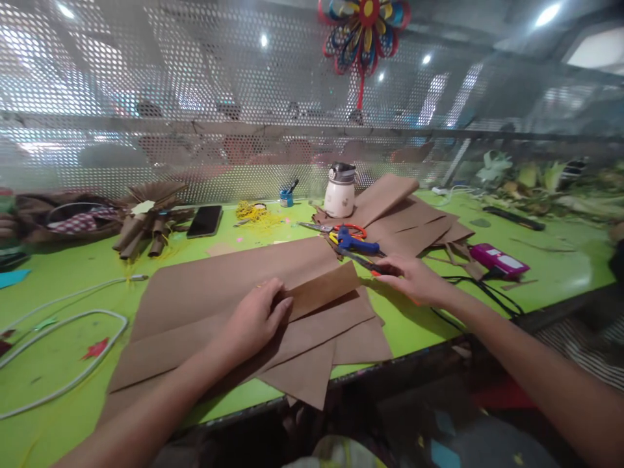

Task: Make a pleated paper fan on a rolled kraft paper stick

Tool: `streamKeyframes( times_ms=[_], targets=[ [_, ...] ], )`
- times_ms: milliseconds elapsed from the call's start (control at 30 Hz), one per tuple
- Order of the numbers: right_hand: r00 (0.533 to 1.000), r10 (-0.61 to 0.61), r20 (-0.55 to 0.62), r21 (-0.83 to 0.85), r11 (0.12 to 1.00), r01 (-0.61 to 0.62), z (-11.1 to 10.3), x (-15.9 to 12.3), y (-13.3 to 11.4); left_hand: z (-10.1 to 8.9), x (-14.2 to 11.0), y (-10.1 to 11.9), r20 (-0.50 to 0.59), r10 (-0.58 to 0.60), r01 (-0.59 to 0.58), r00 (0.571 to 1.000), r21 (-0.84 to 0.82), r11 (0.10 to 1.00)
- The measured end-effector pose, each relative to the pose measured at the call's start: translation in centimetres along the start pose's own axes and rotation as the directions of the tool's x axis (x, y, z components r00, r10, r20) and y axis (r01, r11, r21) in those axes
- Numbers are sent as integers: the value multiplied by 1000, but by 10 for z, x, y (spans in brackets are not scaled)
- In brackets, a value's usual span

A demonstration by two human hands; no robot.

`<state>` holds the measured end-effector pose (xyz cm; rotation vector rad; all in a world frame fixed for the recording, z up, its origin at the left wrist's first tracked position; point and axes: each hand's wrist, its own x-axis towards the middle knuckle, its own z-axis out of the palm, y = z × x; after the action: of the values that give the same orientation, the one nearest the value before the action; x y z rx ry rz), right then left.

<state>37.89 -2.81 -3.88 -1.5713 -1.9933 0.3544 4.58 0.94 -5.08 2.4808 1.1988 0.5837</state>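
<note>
My left hand rests on the stacked brown paper sheets, its thumb and fingers closed on a lighter brown paper strip that sticks out to the right. To the right of the stack, my right hand has its fingers closed on a slim dark tool with an orange-red part; its exact kind does not show. Just beyond it lie a blue glue gun and orange-handled scissors, overlapping one another.
A cream bottle stands behind the tools, beside more brown paper. A phone, yellow string and rolled paper pieces lie farther left. At right are a purple box and black cables; a white cable curves at left.
</note>
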Motion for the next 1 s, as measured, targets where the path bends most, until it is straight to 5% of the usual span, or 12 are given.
streamKeyframes(
  times_ms=[133,233,333,467,600,1000],
  targets=[
    [985,136,-110,293,951,-98,9,14,-6,-1,-1,1,-17,-1,1,1000,-15,1000],
    [976,219,-2,408,891,-200,8,14,-13,-1,-1,1,-28,-4,4,1000,-17,1000],
    [963,121,239,229,957,-177,5,5,-18,-3,-1,2,-22,-12,11,1000,-42,999],
    [957,-29,287,-97,994,59,-5,-8,-20,-10,0,3,52,-1,5,999,-83,997],
    [907,-134,398,-94,978,185,-16,-13,-14,-13,2,7,106,1,-2,994,6,1000],
    [914,-304,269,-53,943,329,0,-21,3,4,-4,6,48,294,-291,954,361,886]
  ],
)
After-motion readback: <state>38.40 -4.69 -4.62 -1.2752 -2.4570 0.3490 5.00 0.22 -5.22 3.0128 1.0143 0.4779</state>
